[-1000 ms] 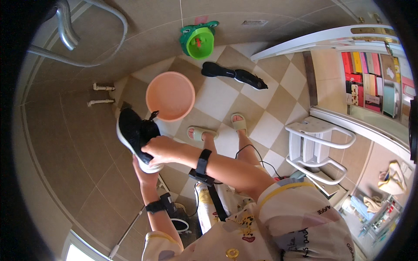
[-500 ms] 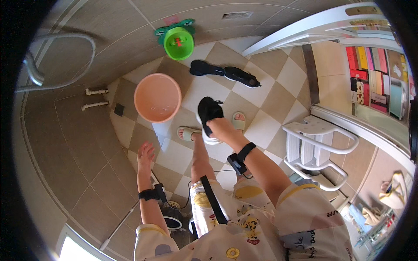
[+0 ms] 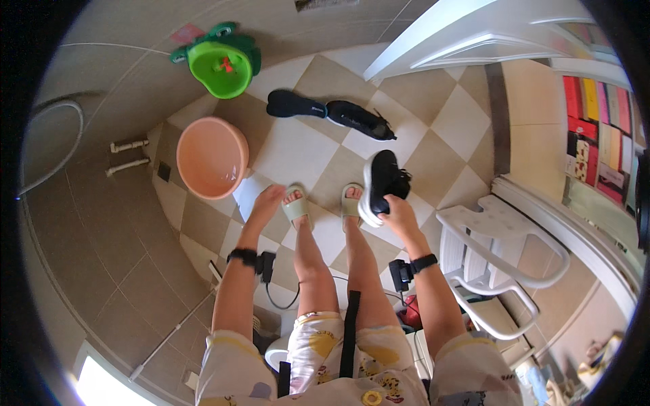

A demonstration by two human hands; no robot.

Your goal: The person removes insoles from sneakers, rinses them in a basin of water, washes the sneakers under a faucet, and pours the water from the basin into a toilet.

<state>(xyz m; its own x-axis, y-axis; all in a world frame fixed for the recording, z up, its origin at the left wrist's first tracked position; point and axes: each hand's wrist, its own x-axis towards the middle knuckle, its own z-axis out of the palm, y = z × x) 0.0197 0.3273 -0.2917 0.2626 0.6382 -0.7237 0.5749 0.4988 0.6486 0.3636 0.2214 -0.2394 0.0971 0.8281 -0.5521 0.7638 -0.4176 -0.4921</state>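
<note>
My right hand (image 3: 401,215) grips a black sneaker (image 3: 388,174) with a white sole by its heel end, holding it above the tiled floor to the right of my feet. My left hand (image 3: 269,201) holds nothing; its fingers look stretched out, though somewhat blurred, near my left foot. Ahead on the floor lies a second black sneaker (image 3: 360,120), its laces toward the right. A black insole (image 3: 295,105) lies end to end with it. The peach plastic basin (image 3: 212,158) stands beyond my left hand, with what looks like water inside.
A green frog-shaped child's urinal (image 3: 223,70) hangs on the far wall. Two white pipe stubs (image 3: 127,155) stick out at left. A white step stool (image 3: 497,233) stands at right, near a white door (image 3: 467,37). Shelves of colourful boxes (image 3: 596,135) show beyond the doorway.
My right hand has carried the sneaker to the right, away from between my feet, and turned it so its white sole faces left. My left hand has moved right and forward.
</note>
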